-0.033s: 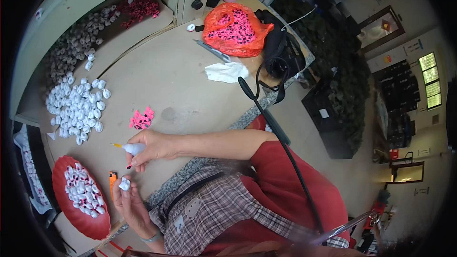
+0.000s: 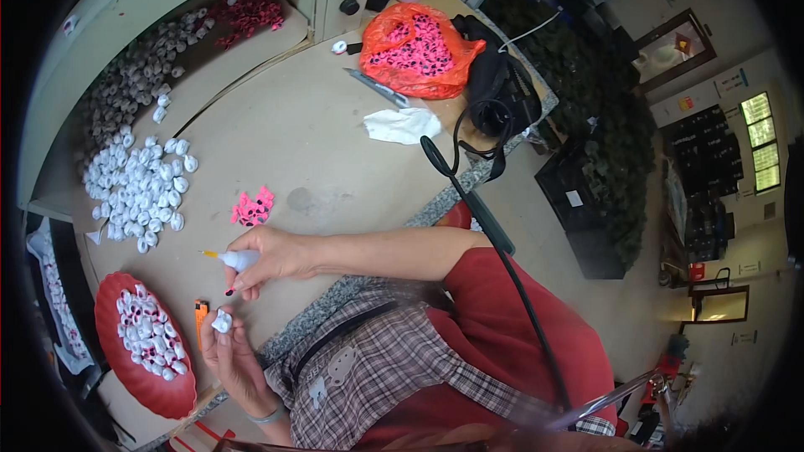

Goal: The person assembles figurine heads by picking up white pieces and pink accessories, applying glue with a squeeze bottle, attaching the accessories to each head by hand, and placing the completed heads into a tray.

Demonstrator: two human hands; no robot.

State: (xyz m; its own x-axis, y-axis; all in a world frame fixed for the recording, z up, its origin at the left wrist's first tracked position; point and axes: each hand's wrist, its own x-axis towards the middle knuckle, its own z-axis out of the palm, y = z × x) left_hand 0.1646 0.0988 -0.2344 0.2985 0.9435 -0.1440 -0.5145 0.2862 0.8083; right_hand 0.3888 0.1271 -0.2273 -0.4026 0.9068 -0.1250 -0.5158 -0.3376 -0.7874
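My left hand (image 2: 236, 362) is closed in a pinch, holding up a small white puffy piece (image 2: 222, 321) at its fingertips. Above it, my right hand (image 2: 272, 259) wraps around a small white squeeze bottle (image 2: 240, 260), its thin yellow nozzle pointing left. Pinched at the same hand's fingertips is a tiny dark and pink piece (image 2: 229, 292), a little apart from the white one. A heap of flat pink pieces with dark spots (image 2: 253, 207) lies just beyond the right hand. Left of my left hand, a red scalloped tray (image 2: 117, 368) holds many white pieces with dark red marks.
White pieces (image 2: 138, 192) are piled at the left. A slim orange tool (image 2: 201, 322) lies beside the tray. Farther back are an orange-red plastic bag (image 2: 462, 59) of pink pieces, a grey cutter (image 2: 375, 86), a white cloth (image 2: 400, 125) and a black bag (image 2: 502, 92).
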